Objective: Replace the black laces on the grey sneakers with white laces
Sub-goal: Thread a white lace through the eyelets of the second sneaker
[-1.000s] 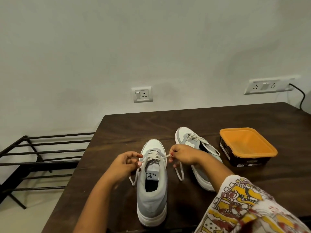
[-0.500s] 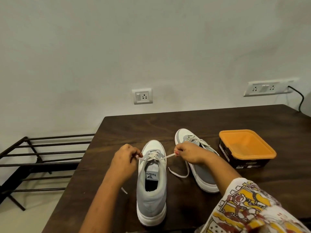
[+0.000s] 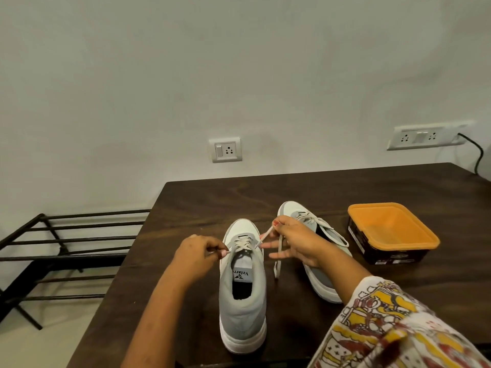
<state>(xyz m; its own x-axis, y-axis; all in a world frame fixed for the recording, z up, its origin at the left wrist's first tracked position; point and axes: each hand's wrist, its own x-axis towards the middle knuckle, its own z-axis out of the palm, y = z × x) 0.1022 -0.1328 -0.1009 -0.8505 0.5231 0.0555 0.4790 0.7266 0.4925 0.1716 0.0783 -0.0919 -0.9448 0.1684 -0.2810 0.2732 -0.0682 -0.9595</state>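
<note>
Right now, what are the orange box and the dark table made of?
The square orange box looks like smooth plastic: even colour, moulded rim. The dark brown table looks like matte wood or veneer: grain swirls show.

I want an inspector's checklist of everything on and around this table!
Surface: dark wooden table, with two sneakers and a tub on it.
Job's things: near sneaker, heel towards the camera, white lace partly threaded; far sneaker laced white.
Clutter: orange tub, right of the sneakers, looks empty.
Grippers: left hand pinches one end of the lace; right hand pinches the other side.
Cables: black cable beside the double socket.
Surroundings: pale wall, single socket, black metal rack left of the table.
</note>
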